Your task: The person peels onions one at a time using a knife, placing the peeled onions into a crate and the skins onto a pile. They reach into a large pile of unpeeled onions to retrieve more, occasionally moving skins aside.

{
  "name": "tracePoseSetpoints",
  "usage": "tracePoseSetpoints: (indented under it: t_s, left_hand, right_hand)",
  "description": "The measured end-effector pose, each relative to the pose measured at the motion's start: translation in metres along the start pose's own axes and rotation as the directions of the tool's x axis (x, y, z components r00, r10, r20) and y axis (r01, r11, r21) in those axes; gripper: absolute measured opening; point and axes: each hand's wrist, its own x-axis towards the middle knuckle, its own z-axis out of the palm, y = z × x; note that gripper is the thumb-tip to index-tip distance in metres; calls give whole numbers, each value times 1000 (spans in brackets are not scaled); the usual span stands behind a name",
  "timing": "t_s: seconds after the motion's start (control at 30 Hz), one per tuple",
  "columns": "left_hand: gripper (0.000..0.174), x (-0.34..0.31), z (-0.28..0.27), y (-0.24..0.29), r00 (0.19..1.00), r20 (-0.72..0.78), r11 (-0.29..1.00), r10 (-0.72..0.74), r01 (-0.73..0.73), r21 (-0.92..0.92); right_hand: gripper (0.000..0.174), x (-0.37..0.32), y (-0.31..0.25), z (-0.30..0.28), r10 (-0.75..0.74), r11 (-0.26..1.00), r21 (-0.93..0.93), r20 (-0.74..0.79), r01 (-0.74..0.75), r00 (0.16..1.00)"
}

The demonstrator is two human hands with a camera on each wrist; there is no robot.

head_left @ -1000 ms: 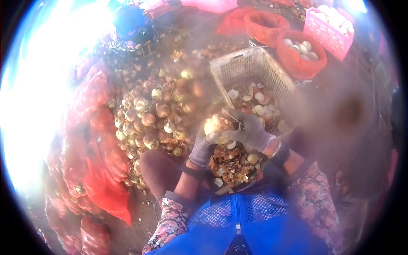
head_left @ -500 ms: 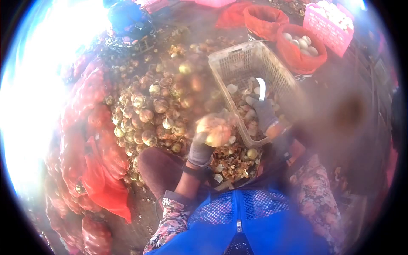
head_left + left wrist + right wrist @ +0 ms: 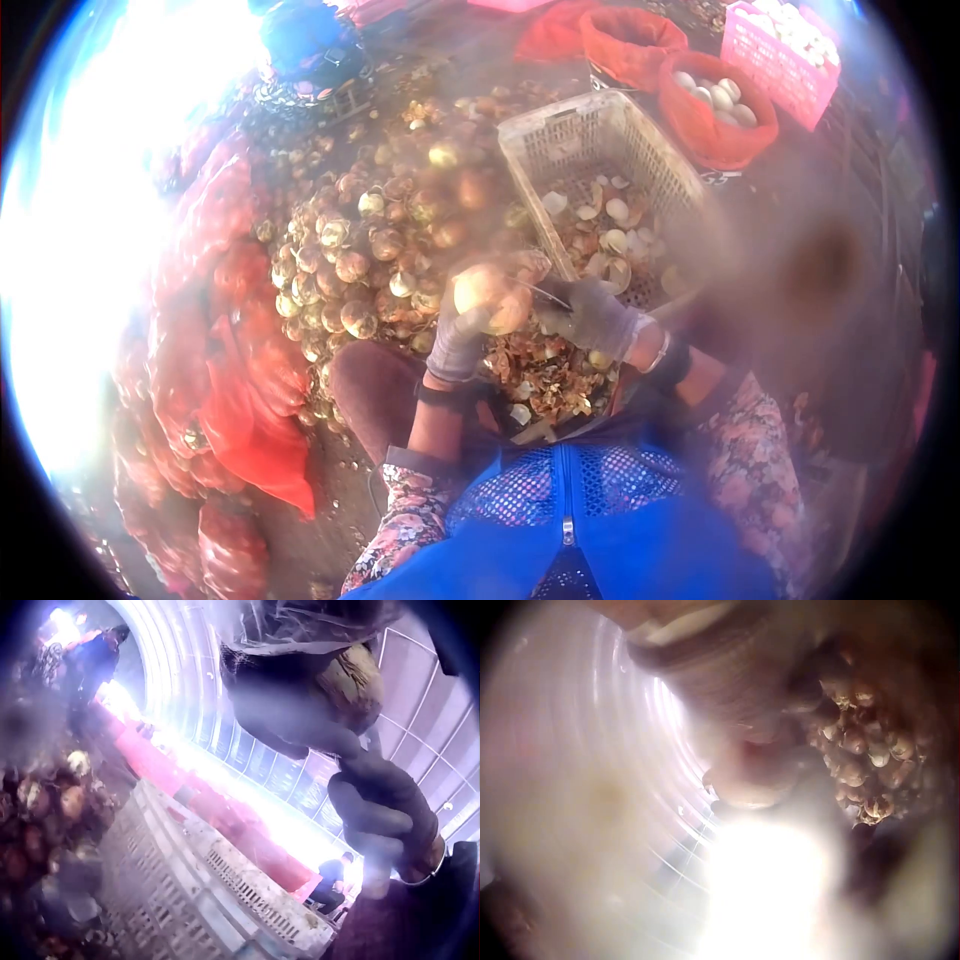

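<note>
Scallop-opening at a heaped pile, head view: the gloved left hand [image 3: 455, 345] grips a scallop [image 3: 490, 295] at lap height, just in front of the white plastic crate [image 3: 560, 150]. The gloved right hand [image 3: 590, 318] clasps a thin knife [image 3: 545, 293] whose tip meets the shell's edge. The scallop pile [image 3: 370, 260] lies to the left and a red-lined bucket [image 3: 715, 135] stands beyond the crate. The cut probably goes best with the blade kept flat against the inner shell, the left hand steady and its thumb clear of the edge. Half a second earlier the right hand was out over the crate, apart from the scallop; it has since come back to it. Left wrist view: fingers [image 3: 285, 705] curl round the brown shell [image 3: 352, 682], with the right hand [image 3: 386, 810] just below and the crate wall [image 3: 187, 877] beneath. Right wrist view: heavily blurred, so the grip cannot be judged; only the pile [image 3: 862, 757] is legible.
</note>
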Motion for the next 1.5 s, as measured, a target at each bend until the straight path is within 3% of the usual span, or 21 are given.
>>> tracePoseSetpoints:
  t_s: [0.2,0.33,0.4,0.43,0.5,0.6,0.67,0.73,0.87,0.93,1.07,1.13,1.2,1.23,1.3,1.33,1.43,1.5]
  left_hand:
    - [89,-1,9,8,997,-72,1000,1,-2,-14]
    - [93,3,13,12,998,-62,999,15,-13,31]
    - [94,1,16,17,997,-72,997,16,-11,71]
    - [95,0,18,19,997,-76,996,17,-10,91]
    - [96,1,20,22,995,-98,985,24,-7,174]
    - [95,2,16,19,997,-48,966,68,-54,252]
    - [91,1,14,17,997,-21,962,79,-71,265]
    - [84,0,14,14,997,-30,966,70,-60,250]
    - [72,-6,8,-15,990,-86,983,-108,94,-155]
    - [70,-4,16,-17,993,-48,959,-106,90,-268]
    - [74,-2,32,-1,987,-161,983,-11,40,178]
    - [80,0,26,-19,965,-130,857,226,-134,497]
    - [81,-1,20,-39,897,-82,664,434,-258,702]
    - [81,0,22,-37,884,-78,622,460,-259,739]
    - [79,-5,28,-27,972,-167,929,164,-95,357]
    - [79,-7,33,-21,987,-158,991,1,20,131]
    - [75,-7,34,-22,981,-41,938,-187,166,-306]
    - [75,-7,34,-23,980,-26,935,-195,178,-306]
  right_hand:
    - [45,-1,-9,-13,-48,999,25,-10,48,999]
    - [45,-1,3,-7,-240,949,-215,-25,229,970]
    - [43,-3,11,-3,-242,954,-187,-21,234,970]
    - [40,-5,9,-2,-168,984,-60,-7,167,986]
    - [36,-5,8,-1,-52,999,-12,35,52,998]
    - [32,-5,10,0,107,986,-140,90,-94,990]
    - [31,0,7,2,234,971,-78,149,-225,961]
    - [30,0,20,10,164,970,-199,101,-142,981]
    - [27,3,30,17,53,956,-291,37,-40,998]
    - [25,6,21,11,170,945,-294,74,-142,983]
    - [22,13,30,6,395,895,-288,160,-340,905]
    - [22,10,36,9,331,899,-340,114,-276,937]
    - [22,10,37,8,317,884,-396,118,-249,941]
    - [23,12,36,6,340,870,-423,147,-251,929]
    - [23,12,35,4,309,868,-444,137,-221,941]
    - [24,11,35,4,256,879,-438,100,-189,962]
    - [21,9,50,12,133,865,-493,39,-97,990]
    - [19,11,47,12,135,838,-539,64,-80,989]
